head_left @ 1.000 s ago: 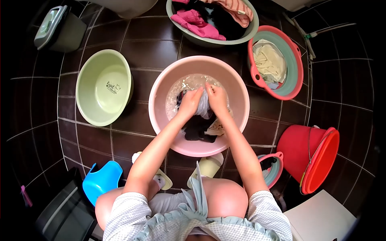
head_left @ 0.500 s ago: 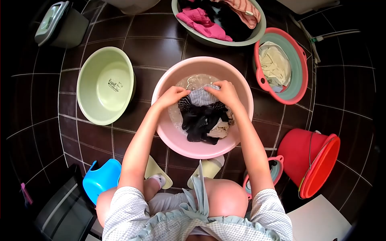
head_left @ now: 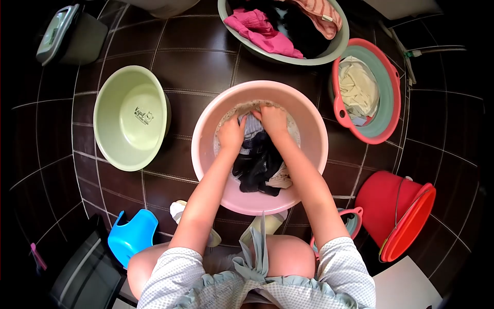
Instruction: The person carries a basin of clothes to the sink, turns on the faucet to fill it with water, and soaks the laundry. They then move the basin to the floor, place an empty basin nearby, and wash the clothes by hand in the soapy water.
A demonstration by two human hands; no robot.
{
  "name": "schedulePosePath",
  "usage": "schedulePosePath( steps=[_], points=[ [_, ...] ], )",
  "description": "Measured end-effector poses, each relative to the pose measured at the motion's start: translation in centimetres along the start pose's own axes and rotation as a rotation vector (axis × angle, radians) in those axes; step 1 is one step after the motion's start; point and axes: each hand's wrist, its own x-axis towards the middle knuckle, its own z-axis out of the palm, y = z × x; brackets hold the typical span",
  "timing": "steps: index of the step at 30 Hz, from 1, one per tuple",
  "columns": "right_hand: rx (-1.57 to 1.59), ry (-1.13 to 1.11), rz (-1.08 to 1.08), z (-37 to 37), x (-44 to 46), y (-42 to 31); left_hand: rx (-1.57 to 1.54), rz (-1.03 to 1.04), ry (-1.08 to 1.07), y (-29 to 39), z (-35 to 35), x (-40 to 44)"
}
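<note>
Both hands are down in the pink basin (head_left: 201, 165), which holds sudsy water and laundry. Between them lies a light grey-blue cloth (head_left: 251, 125). My left hand (head_left: 231, 135) is closed at its left edge. On the right, my right hand (head_left: 272, 119) grips the same cloth near its upper edge; some fingertips are hidden by the cloth and water. Just below the hands a wet black garment (head_left: 257, 160) is bunched up. A beige cloth (head_left: 280, 178) shows beside it at the lower right of the heap.
A light green basin (head_left: 131, 118) stands left. Behind is a grey-rimmed basin (head_left: 288, 61) of dark, pink and striped clothes. A red-and-teal basin (head_left: 392, 103) with cream cloth stands right, above a red bucket (head_left: 378, 206). A blue plastic piece (head_left: 131, 239) lies lower left.
Both hands have moved lower into the basin and closer together, with the grey-blue cloth drawn in between them. The camera has shifted slightly, and my left foot has moved.
</note>
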Motion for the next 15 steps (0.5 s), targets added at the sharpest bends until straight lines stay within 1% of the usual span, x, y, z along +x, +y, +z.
schedulePosePath(
  steps=[1,3,4,6,7,9,10,11,12,13,14,15],
  points=[
    [-0.006,-0.017,0.000,0.7,0.1,0.0,0.035,-0.018,-0.046,0.0,0.0,0.2],
    [-0.022,-0.045,0.002,1.5,0.3,0.1,0.002,-0.006,-0.021,-0.4,0.2,0.3],
    [0.034,-0.022,-0.009,1.6,0.3,0.4,-0.017,0.003,-0.008,-0.6,0.4,0.4],
    [0.144,0.032,-0.031,1.5,0.5,0.8,-0.161,-0.017,0.091,-0.7,0.7,0.5],
    [0.347,0.075,0.015,1.3,0.7,1.0,-0.232,-0.027,0.141,-0.9,0.6,0.7],
    [0.756,0.154,0.109,0.8,0.7,1.5,-0.694,-0.119,-0.047,-1.4,0.2,1.2],
    [0.845,0.081,0.157,-0.2,0.5,1.4,-0.926,-0.166,-0.143,-1.1,-0.5,1.3],
    [0.931,0.008,0.201,-1.4,0.1,1.5,-1.054,-0.205,-0.230,-0.6,-1.3,1.2],
    [1.015,-0.067,0.246,-3.1,-0.5,1.1,-1.114,-0.271,-0.234,0.7,-2.7,0.8],
    [1.059,0.020,0.163,-5.6,-1.9,-0.3,-1.177,-0.331,-0.241,2.5,-4.2,0.1],
    [1.085,0.057,0.139,-6.7,-2.8,-1.4,-1.235,-0.395,-0.250,3.8,-5.4,-0.4],
    [1.067,0.025,0.139,-8.2,-3.6,-2.5,-1.201,-0.366,-0.227,4.7,-6.1,-0.9]
  ],
)
